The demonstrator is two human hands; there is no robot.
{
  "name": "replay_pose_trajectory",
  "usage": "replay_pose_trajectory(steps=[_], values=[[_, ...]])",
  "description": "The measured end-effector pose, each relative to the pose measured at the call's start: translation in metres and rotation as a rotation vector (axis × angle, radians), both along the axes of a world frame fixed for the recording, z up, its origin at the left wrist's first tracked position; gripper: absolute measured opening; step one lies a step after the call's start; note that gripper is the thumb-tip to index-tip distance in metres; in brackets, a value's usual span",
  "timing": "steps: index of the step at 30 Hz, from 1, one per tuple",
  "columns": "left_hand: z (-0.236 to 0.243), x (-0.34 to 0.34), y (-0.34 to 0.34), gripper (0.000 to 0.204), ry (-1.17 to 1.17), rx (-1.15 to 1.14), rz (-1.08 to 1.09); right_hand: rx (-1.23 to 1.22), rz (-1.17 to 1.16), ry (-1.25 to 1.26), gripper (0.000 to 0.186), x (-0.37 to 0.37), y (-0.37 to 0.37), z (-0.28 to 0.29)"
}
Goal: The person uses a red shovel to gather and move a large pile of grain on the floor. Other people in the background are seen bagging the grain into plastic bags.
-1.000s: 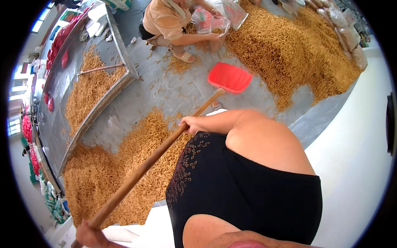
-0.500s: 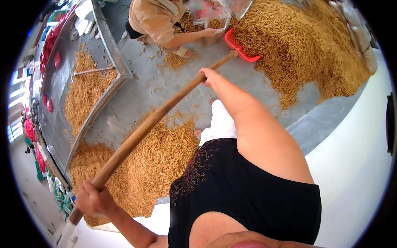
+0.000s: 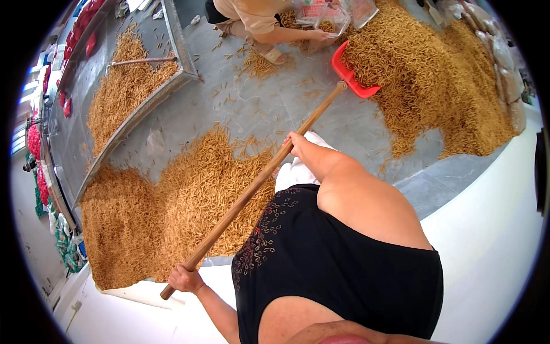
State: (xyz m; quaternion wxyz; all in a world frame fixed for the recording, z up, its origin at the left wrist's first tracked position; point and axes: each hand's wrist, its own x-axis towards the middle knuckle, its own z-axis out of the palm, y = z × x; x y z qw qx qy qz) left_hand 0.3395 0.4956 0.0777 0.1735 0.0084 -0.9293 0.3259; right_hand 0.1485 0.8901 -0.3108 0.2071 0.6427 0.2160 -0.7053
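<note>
Both my hands are on a long wooden shovel handle (image 3: 240, 200) that runs diagonally up to the right. My left hand (image 3: 186, 278) is closed round it near its lower end, a short stub showing beyond. Farther up, at about the handle's middle, my right hand (image 3: 294, 143) is wrapped round it. The red shovel blade (image 3: 355, 85) rests at the near left edge of a big heap of short yellow-brown sticks (image 3: 424, 80). Sticks lie against its far side; how many it carries cannot be made out.
A crouching person (image 3: 252, 20) holds a clear plastic bag (image 3: 333, 20) just beyond the blade. A second stick heap (image 3: 212, 183) lies at my left. Past it, a metal-edged bay (image 3: 140, 104) holds more sticks and a thin pole. Loose sticks dot the grey floor (image 3: 229, 100).
My left hand and the handle's lower end have come in to the right, nearer my body. The blade sits slightly farther right and lower in view. The whole view has shifted somewhat.
</note>
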Motion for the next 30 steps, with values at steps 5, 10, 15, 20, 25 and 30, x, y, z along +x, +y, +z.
replay_pose_trajectory(steps=[5, 10, 15, 20, 25, 30], values=[[-0.009, 0.038, -0.048, 0.023, -0.025, 0.061, 0.083, 0.025, 0.019, 0.053, 0.007, 0.021, -0.027, 0.022], [-0.023, 0.083, -0.097, 0.022, -0.025, 0.131, 0.111, 0.087, 0.081, 0.028, 0.014, 0.049, -0.049, 0.038], [-0.049, 0.133, -0.145, 0.018, -0.06, 0.222, 0.166, 0.259, 0.241, 0.002, 0.017, 0.072, -0.072, 0.082], [-0.058, 0.171, -0.185, 0.016, -0.143, 0.286, 0.225, 0.285, 0.325, 0.05, 0.016, 0.089, -0.093, 0.116], [-0.058, 0.19, -0.191, 0.016, -0.216, 0.338, 0.3, 0.248, 0.401, 0.101, 0.018, 0.095, -0.098, 0.138], [-0.057, 0.199, -0.192, 0.017, -0.226, 0.37, 0.297, 0.211, 0.548, 0.101, 0.019, 0.096, -0.1, 0.105]])
